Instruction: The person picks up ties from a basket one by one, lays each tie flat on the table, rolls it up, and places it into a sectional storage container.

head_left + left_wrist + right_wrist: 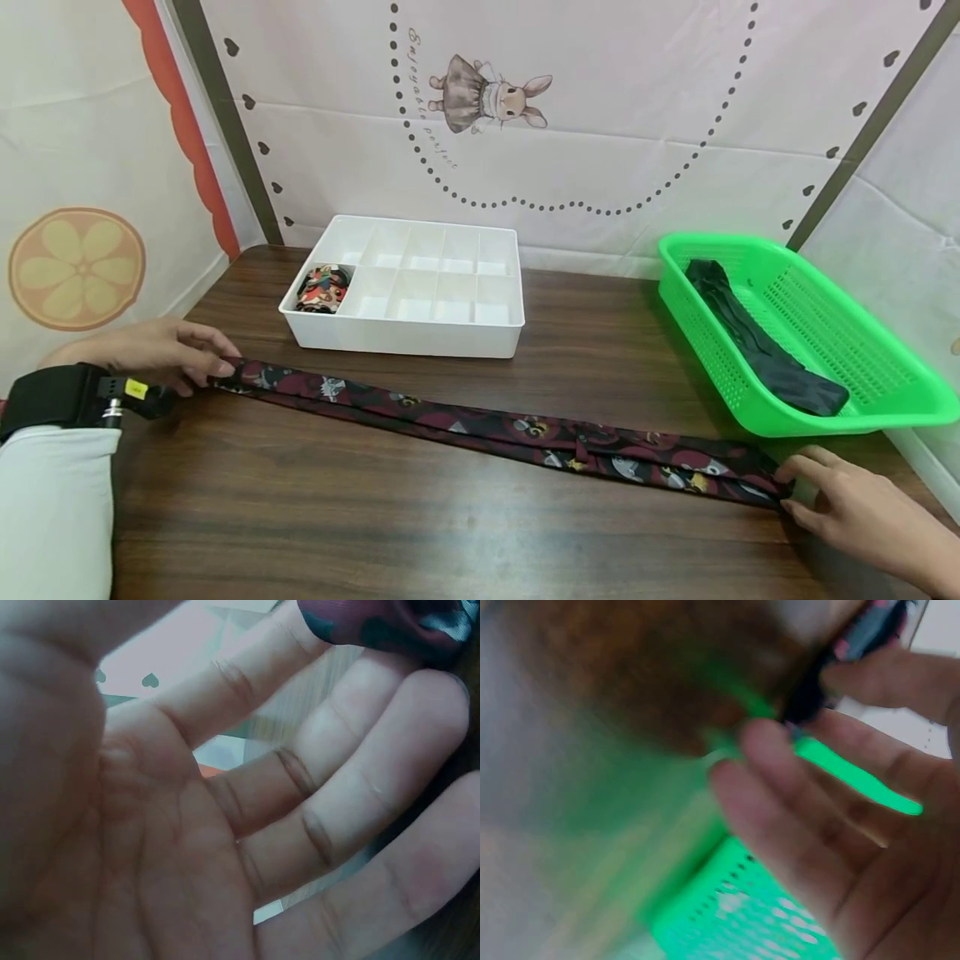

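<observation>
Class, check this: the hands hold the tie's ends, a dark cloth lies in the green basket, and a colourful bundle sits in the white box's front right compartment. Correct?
No: the head view shows the bundle in the front left compartment of the box. The rest holds: left hand and right hand grip the tie at its ends, and the cloth lies in the basket.

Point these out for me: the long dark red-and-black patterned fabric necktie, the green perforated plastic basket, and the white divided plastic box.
Necktie (487,422): head view, middle of its length.
Basket (813,325): head view, bare floor inside.
Box (408,337): head view, front outer wall.
</observation>
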### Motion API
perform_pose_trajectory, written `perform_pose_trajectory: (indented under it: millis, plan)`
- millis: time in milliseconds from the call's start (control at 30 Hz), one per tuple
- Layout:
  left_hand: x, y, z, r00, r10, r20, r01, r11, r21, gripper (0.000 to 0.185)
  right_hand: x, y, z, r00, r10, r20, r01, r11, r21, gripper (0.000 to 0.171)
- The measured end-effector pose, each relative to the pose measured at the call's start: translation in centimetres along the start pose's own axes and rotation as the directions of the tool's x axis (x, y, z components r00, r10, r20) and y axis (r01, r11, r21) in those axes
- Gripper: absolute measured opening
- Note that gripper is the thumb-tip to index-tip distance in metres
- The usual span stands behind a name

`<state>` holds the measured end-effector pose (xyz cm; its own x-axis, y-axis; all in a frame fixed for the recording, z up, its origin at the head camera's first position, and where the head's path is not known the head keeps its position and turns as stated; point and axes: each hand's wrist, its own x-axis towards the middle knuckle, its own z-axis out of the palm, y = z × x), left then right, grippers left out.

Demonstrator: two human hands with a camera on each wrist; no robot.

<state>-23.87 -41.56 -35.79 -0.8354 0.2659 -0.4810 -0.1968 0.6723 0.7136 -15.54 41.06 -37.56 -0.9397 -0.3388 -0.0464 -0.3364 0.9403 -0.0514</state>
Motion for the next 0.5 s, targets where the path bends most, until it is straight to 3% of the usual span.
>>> perform_pose_trajectory:
  millis: [67,167,300,433,500]
  plan:
    - [-0.1,0.3,0.0,0.999,-0.036,-0.023,0.036,0.999,0.020,0.060,0.0,-0.5,-0.4,1.000,0.003,0.007,-0.003,1.000,-0.005,0.020]
    - [-0.4,0.7,-0.1,0.997,-0.072,-0.038,0.075,0.995,0.071,0.064,0.1,-1.5,-0.5,0.997,-0.068,-0.035,0.067,0.998,-0.013,0.014]
    - [-0.7,1.1,0.2,0.995,-0.085,-0.042,0.091,0.984,0.151,0.052,0.2,-2.1,-0.8,0.990,-0.137,-0.015,0.136,0.990,-0.040,0.012]
    - [0.1,2.1,2.0,0.997,-0.075,-0.016,0.077,0.984,0.163,0.033,0.5,-1.2,-1.6,0.992,-0.030,0.120,0.038,0.997,-0.069,0.003]
    - [0.9,3.4,3.3,0.998,-0.060,0.015,0.057,0.986,0.156,0.028,0.4,-0.3,-1.9,0.982,0.042,0.185,-0.026,0.995,-0.092,0.010]
